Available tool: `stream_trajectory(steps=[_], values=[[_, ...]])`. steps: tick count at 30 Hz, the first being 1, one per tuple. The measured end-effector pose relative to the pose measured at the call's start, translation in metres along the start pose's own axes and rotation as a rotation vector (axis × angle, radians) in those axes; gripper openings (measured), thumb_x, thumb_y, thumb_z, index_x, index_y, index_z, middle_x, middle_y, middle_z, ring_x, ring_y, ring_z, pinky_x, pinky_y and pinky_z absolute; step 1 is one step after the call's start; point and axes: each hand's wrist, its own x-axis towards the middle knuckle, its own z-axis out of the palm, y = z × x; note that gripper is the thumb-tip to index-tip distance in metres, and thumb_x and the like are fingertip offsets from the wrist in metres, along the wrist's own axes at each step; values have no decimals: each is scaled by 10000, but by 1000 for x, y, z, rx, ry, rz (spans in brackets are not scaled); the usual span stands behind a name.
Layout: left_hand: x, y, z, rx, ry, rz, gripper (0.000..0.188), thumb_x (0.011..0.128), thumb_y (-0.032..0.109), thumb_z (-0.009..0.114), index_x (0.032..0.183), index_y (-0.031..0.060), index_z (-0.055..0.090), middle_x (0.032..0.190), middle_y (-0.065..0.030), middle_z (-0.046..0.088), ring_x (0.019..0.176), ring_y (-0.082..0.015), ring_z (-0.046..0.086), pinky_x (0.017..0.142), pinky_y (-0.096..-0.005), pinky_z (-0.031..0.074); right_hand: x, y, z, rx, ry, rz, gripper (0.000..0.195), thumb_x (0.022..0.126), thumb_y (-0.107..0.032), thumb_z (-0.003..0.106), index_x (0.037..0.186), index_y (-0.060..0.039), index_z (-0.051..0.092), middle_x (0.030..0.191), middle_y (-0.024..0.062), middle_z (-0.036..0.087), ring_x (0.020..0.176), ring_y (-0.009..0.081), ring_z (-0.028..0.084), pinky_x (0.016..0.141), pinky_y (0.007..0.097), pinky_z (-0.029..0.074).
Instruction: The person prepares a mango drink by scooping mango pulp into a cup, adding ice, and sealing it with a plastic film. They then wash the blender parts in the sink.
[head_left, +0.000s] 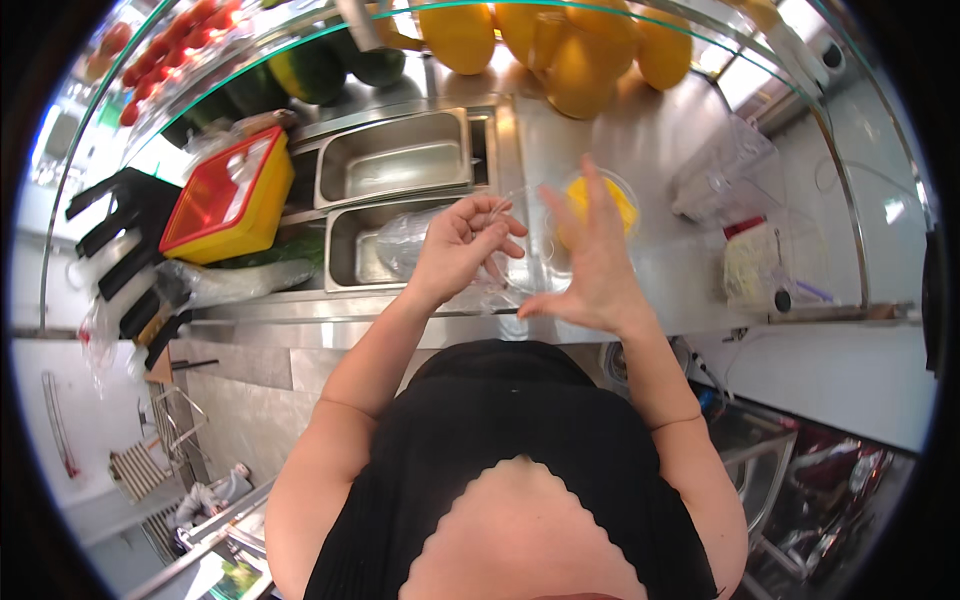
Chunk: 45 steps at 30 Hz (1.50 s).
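Note:
In front of my body, over the edge of the steel counter (652, 300), my left hand (471, 244) pinches a see-through plastic piece (517, 279) with a curved rim, possibly a lid. Its full outline is hard to make out. My right hand (596, 262) is raised just to the right, fingers spread and somewhat blurred, with nothing visibly gripped. Behind those fingers stands a transparent round container (635, 201) of yellow food (619, 206), partly hidden by the hand. Below my left hand, crumpled clear plastic (405, 244) lies in the nearer steel pan.
Two steel pans (394, 159) are set into the counter. To their left sit a yellow-and-red tub (262, 202) and a rack of black-handled knives (124, 247). Large yellow melons (457, 37) line the back under a glass shelf edge (300, 37). Clear plastic bags (731, 176) lie right.

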Motion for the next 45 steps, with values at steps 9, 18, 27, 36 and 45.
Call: stream_trajectory(steps=[9, 18, 27, 36, 45], values=[[22, -36, 42, -16, -60, -128, 353, 917, 165, 574, 1217, -1, 488, 1016, -92, 638, 868, -150, 645, 600, -230, 500, -62, 46, -19, -9, -45, 239, 975, 541, -301, 821, 1390, -135, 372, 1395, 219, 302, 1279, 407, 337, 1037, 484, 315], [84, -72, 30, -58, 172, -179, 356, 905, 205, 599, 1175, -19, 537, 1032, -82, 620, 901, -133, 609, 729, -257, 500, -15, 119, 9, -156, -130, 233, 858, 618, -432, 745, 1379, -198, 425, 1403, 238, 333, 1276, 409, 356, 1015, 479, 350], [91, -79, 37, -82, 160, -218, 366, 841, 147, 683, 1149, -8, 561, 958, -31, 626, 846, -90, 601, 699, -230, 519, 1, 113, 9, -251, -263, 212, 792, 645, -451, 693, 1364, -224, 452, 1409, 224, 332, 1304, 399, 315, 999, 517, 328], [81, -72, 39, -106, 122, -239, 417, 835, 125, 686, 1197, -4, 522, 955, -22, 607, 854, -90, 597, 716, -234, 522, -2, 112, 10, -295, -273, 178, 769, 658, -431, 684, 1358, -210, 455, 1410, 222, 317, 1302, 384, 308, 1006, 507, 314], [80, -94, 36, -281, 99, -169, 419, 852, 98, 658, 1227, 19, 491, 969, -39, 602, 855, -118, 605, 756, -266, 528, 1, 110, 16, -355, -257, 114, 769, 660, -416, 672, 1357, -186, 441, 1406, 225, 312, 1290, 382, 316, 988, 509, 323]])
